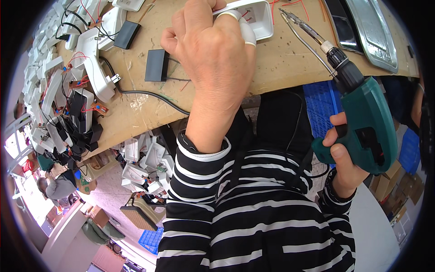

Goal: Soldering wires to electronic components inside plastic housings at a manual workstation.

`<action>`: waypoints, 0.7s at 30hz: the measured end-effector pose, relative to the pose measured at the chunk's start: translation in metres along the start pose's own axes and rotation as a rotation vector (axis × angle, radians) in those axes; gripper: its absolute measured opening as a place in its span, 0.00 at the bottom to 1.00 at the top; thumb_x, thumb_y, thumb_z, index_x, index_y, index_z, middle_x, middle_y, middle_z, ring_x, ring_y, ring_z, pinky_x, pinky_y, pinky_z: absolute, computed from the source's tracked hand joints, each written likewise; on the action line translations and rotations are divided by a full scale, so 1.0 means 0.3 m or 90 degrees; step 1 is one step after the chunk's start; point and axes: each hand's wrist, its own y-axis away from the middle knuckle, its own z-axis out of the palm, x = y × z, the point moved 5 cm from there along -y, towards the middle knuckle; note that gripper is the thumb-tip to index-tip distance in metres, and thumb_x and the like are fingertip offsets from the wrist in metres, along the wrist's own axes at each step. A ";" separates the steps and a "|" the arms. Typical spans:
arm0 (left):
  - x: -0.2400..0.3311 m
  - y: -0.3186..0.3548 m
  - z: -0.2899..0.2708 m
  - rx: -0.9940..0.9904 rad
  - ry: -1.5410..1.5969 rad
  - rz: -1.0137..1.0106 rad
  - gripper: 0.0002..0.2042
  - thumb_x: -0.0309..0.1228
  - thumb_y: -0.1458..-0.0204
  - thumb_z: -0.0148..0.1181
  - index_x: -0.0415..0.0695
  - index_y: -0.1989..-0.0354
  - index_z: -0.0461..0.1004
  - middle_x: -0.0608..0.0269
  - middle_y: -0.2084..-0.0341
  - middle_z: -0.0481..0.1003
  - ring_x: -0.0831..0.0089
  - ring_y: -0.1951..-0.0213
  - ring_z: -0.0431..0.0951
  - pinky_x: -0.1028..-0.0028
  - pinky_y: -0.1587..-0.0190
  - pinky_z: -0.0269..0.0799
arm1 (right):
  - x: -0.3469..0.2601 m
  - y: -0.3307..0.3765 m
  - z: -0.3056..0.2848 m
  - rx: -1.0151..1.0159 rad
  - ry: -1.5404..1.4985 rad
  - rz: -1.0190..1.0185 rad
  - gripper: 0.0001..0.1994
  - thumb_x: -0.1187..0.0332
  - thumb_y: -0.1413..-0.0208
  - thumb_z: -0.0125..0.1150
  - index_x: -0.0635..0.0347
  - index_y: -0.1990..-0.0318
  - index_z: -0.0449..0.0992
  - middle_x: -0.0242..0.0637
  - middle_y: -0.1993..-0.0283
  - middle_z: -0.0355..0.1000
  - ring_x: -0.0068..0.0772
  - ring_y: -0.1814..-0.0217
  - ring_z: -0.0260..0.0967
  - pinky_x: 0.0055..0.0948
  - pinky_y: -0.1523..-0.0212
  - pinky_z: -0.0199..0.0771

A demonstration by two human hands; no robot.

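My left hand is closed on a white plastic housing at the table's far edge of view, with white covers on some fingers. Inside the housing, short red wires meet small metal contacts; the fingertips are partly hidden. My right hand grips the handle of a green soldering gun, one finger by its trigger. The gun's tip points up and left, apart from the housing, with a thin metal tube alongside it. A black rectangular block with dark wires lies just left of my left wrist.
A second black block and a white casing with plug prongs lie on the table. Wired white casings pile up at left. A metal tray sits at far right. Blue crates stand below; another person is at lower left.
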 end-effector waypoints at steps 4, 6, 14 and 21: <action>-0.003 0.000 -0.001 0.003 0.022 -0.013 0.04 0.23 0.68 0.57 0.38 0.81 0.72 0.61 0.73 0.68 0.64 0.68 0.67 0.68 0.61 0.54 | 0.000 0.003 0.000 -0.004 -0.001 -0.001 0.27 0.73 0.58 0.58 0.75 0.49 0.57 0.53 0.61 0.66 0.29 0.73 0.67 0.24 0.73 0.69; -0.003 -0.001 -0.003 0.001 0.026 -0.019 0.04 0.23 0.68 0.57 0.39 0.80 0.72 0.61 0.74 0.67 0.64 0.68 0.67 0.68 0.61 0.54 | 0.002 0.003 -0.001 -0.005 0.000 -0.008 0.27 0.73 0.58 0.58 0.75 0.49 0.57 0.53 0.61 0.66 0.29 0.73 0.67 0.24 0.73 0.69; -0.009 0.004 0.005 -0.006 0.035 -0.026 0.05 0.23 0.67 0.57 0.40 0.78 0.73 0.62 0.73 0.67 0.65 0.67 0.66 0.67 0.60 0.54 | 0.003 0.012 0.003 -0.009 -0.001 0.014 0.26 0.74 0.59 0.59 0.75 0.51 0.58 0.52 0.61 0.66 0.29 0.73 0.67 0.24 0.74 0.69; -0.008 0.001 0.002 -0.015 0.038 -0.020 0.05 0.23 0.68 0.57 0.40 0.78 0.73 0.61 0.73 0.67 0.64 0.67 0.66 0.67 0.61 0.54 | 0.007 0.021 0.012 -0.009 -0.015 0.042 0.25 0.74 0.59 0.59 0.75 0.52 0.60 0.51 0.61 0.67 0.29 0.73 0.67 0.24 0.74 0.70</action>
